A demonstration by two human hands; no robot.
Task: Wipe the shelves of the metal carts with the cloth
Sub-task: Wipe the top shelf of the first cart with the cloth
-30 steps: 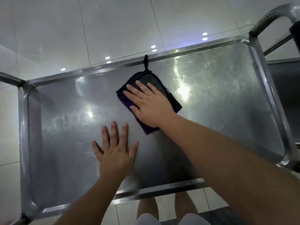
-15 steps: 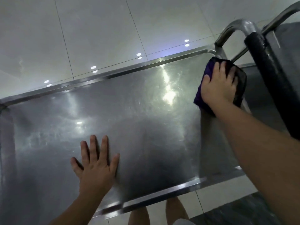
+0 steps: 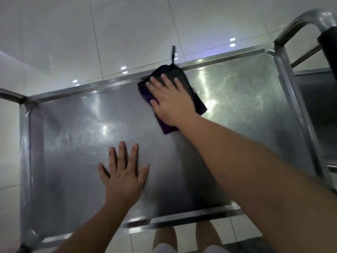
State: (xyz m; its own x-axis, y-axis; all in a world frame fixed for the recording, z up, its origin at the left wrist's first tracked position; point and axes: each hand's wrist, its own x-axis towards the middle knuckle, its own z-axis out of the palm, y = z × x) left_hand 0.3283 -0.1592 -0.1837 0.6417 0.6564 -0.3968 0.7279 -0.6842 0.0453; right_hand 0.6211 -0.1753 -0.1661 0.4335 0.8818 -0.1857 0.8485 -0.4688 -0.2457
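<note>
A shiny metal cart shelf (image 3: 246, 110) with a raised rim fills the view. A dark purple and black cloth (image 3: 196, 99) with a hanging loop lies flat against the shelf's far rim, near the middle. My right hand (image 3: 170, 102) presses flat on the cloth with straight fingers, covering most of it. My left hand (image 3: 123, 172) rests flat on the bare shelf nearer to me, fingers spread, apart from the cloth.
The cart's curved handle (image 3: 302, 24) with a black grip (image 3: 328, 52) rises at the right end. A second metal cart (image 3: 317, 106) stands just beyond it. White floor tiles (image 3: 127, 33) lie past the far rim. My legs show below the near rim.
My right hand has slid the cloth left from the shelf's right end by the handle to the middle of the far rim. My left hand has stayed flat on the shelf.
</note>
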